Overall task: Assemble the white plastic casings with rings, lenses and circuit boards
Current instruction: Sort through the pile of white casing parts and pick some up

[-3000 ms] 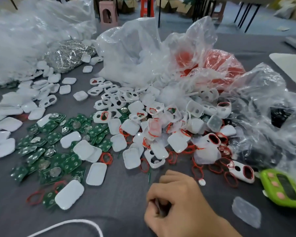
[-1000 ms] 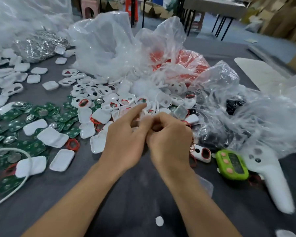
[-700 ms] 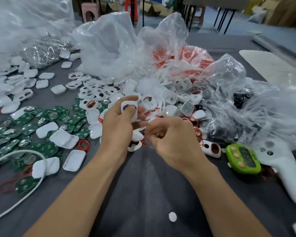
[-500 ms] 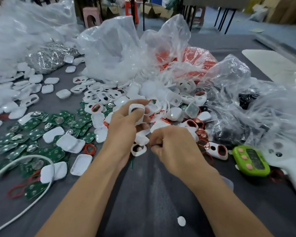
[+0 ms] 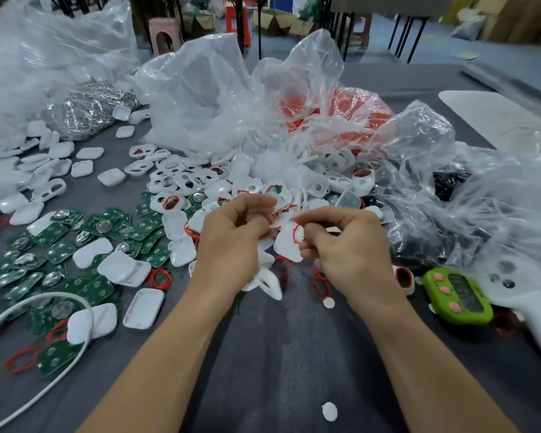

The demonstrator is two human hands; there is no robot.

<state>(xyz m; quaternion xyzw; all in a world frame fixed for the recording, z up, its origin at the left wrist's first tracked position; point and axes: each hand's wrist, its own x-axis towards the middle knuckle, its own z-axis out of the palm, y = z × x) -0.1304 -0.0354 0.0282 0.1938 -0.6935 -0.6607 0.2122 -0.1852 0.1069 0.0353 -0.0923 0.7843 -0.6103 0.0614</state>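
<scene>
The grey table [image 5: 294, 364] bears white casings [image 5: 144, 307], green circuit boards [image 5: 96, 289], red rings [image 5: 159, 278] and plastic bags [image 5: 200, 98].

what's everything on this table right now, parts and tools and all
white casings: many, white, spread centre and left
circuit boards: many, green, left
red rings: several loose, red, among the parts
plastic bags: several, clear, rear and right
timer: one, green, right
handheld device: one, white, far right
cable: one, white, lower left
left hand: fingers curled, grip unclear
right hand: pinches a red ring
</scene>
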